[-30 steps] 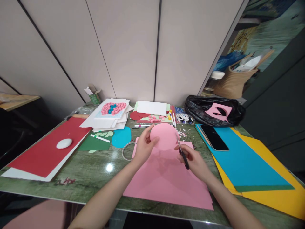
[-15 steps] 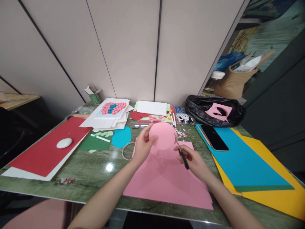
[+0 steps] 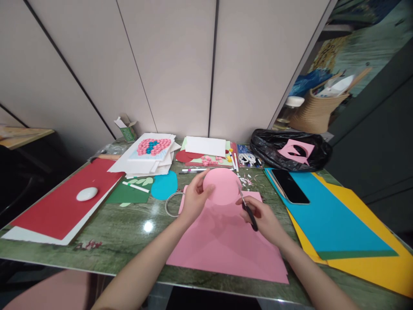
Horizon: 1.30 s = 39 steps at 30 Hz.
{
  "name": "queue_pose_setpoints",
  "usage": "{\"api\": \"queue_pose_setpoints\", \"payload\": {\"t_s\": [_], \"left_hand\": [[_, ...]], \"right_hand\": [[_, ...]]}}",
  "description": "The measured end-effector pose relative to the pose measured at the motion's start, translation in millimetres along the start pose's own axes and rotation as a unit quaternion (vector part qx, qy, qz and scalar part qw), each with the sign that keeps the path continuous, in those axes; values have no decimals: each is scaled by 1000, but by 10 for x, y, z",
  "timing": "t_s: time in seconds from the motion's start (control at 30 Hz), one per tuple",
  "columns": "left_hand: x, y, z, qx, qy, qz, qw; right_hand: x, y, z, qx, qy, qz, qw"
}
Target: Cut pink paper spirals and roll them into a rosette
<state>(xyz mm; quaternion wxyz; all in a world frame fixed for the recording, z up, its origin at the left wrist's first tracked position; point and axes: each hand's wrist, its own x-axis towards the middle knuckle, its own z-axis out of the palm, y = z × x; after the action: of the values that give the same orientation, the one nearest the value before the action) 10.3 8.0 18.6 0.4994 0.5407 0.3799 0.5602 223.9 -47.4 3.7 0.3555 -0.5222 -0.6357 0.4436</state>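
Note:
My left hand (image 3: 197, 194) pinches the left edge of a round pink paper disc (image 3: 222, 186), thumb on its face and fingers behind. My right hand (image 3: 260, 215) is closed around the black handles of a pair of scissors (image 3: 249, 214). Their blades point up and lie at the disc's right edge; whether they are parted is hard to make out. Beneath both hands lies a stack of pink paper sheets (image 3: 222, 249). A roll of tape (image 3: 174, 205) rests just left of the stack.
Small paper scraps (image 3: 247, 180) lie behind the disc. A phone (image 3: 290, 186) sits on blue paper (image 3: 335, 215) at right, before a black plastic bag (image 3: 264, 148). On the left are red paper (image 3: 64, 202), a white oval object (image 3: 87, 193) and a blue disc (image 3: 164, 185).
The pink disc has shifted slightly right and down in my left hand's grip. My right hand and the scissors have barely moved.

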Motion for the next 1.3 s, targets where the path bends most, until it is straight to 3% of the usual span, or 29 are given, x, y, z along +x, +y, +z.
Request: {"api": "queue_pose_setpoints", "payload": {"t_s": [0.23,1.3], "left_hand": [[-3,-10,-3,-5,-39,-4,999],[16,6,-36,17,22,22,999]], "right_hand": [[6,-22,-2,-19,16,-6,1000],[-10,-81,0,-28,16,-16,999]]}}
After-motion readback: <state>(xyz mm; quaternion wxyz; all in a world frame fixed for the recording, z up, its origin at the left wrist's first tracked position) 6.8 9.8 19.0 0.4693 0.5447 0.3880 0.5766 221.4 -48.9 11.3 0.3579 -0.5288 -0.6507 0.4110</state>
